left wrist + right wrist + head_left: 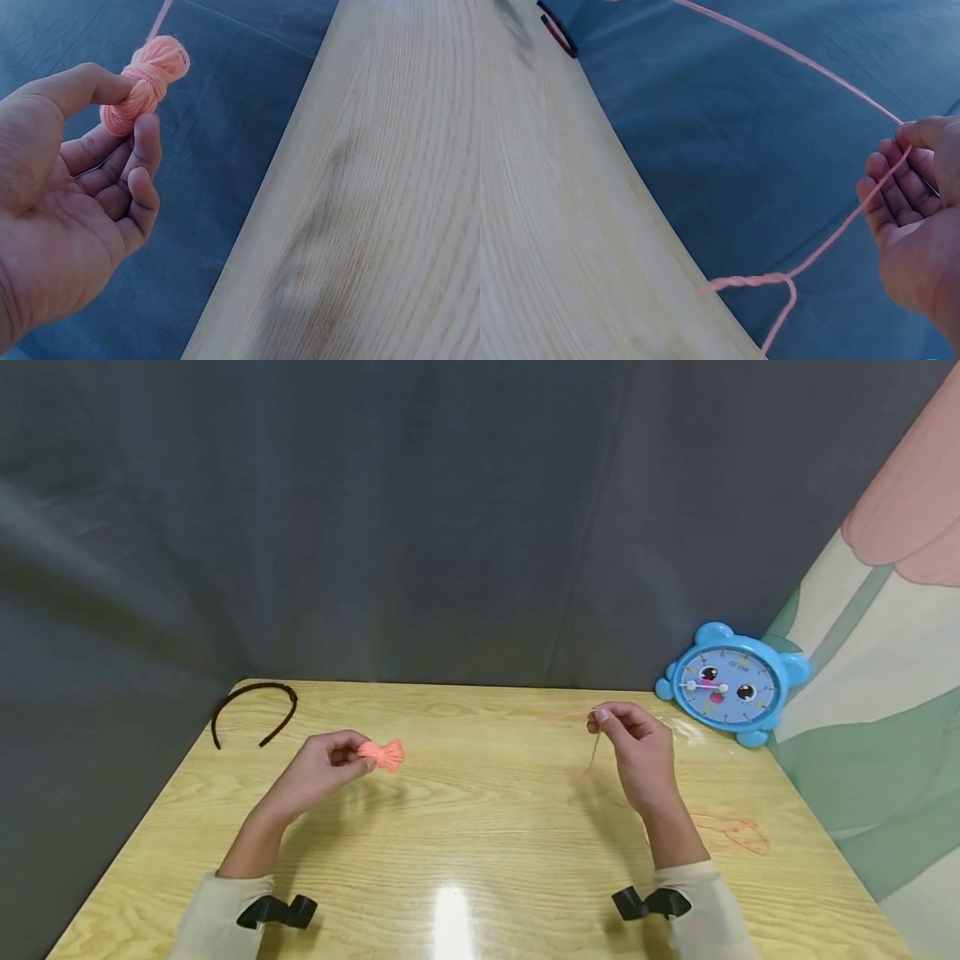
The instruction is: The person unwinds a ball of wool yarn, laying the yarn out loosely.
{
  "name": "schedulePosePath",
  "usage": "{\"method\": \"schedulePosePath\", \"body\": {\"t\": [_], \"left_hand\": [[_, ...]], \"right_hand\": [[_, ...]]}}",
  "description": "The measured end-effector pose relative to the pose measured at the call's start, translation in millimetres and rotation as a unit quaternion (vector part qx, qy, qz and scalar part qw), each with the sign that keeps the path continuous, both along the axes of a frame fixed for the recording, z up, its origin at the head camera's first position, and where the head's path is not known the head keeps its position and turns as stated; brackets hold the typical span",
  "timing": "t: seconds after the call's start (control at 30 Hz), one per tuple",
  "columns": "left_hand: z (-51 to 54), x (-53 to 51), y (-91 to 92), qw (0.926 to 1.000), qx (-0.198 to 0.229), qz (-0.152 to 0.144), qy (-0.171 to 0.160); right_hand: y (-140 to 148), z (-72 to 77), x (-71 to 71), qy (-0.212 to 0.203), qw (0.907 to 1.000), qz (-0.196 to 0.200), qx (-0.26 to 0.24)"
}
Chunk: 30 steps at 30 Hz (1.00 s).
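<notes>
Between the thumb and fingers of my left hand is a small bundle of coral-pink yarn, wrapped round its middle so both ends puff out like a bow. The left wrist view shows the wound bundle pinched, with one strand leaving its top. Well to the right, my right hand pinches the yarn strand between thumb and fingertips. In the right wrist view that strand runs fairly straight from the upper left to the fingers. Below them its tail hangs down, partly twisted on itself.
Loose pink yarn lies on the wooden table by the right forearm. A dark headband rests at the back left. A blue bear-shaped toy clock stands at the back right. A dark curtain hangs behind.
</notes>
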<state>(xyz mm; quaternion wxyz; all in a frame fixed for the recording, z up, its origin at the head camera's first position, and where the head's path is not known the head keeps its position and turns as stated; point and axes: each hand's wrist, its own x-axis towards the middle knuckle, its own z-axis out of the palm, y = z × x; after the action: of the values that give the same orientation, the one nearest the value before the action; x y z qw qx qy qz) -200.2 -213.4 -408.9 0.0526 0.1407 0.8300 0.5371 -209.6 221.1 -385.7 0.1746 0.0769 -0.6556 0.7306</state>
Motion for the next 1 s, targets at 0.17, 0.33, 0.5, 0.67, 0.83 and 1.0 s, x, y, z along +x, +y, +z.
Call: {"method": "schedulePosePath", "body": {"t": [0.17, 0.33, 0.5, 0.67, 0.83, 1.0], "left_hand": [[0.8, 1.1, -2.5, 1.0000, 0.004, 0.002, 0.005], [1.0, 1.1, -3.3, 1.0000, 0.006, 0.001, 0.004], [0.0, 0.9, -3.6, 1.0000, 0.006, 0.001, 0.003], [-0.5, 0.6, -3.7, 1.0000, 0.006, -0.001, 0.006], [0.0, 0.7, -3.6, 1.0000, -0.001, 0.000, 0.008], [1.9, 0.8, -3.5, 0.9999, -0.002, 0.002, 0.011]], "right_hand": [[14, 5.7, -0.6, -0.004, 0.9998, -0.018, -0.002], [27, 10.7, 4.3, -0.009, 0.9993, -0.036, -0.004], [37, 17.3, 8.0, 0.005, 0.9992, -0.039, -0.008], [45, 20.8, 9.7, 0.012, 0.9990, -0.042, -0.005], [56, 21.4, 9.7, 0.011, 0.9990, -0.043, -0.002], [68, 21.7, 8.6, 0.012, 0.9986, -0.050, -0.011]]}}
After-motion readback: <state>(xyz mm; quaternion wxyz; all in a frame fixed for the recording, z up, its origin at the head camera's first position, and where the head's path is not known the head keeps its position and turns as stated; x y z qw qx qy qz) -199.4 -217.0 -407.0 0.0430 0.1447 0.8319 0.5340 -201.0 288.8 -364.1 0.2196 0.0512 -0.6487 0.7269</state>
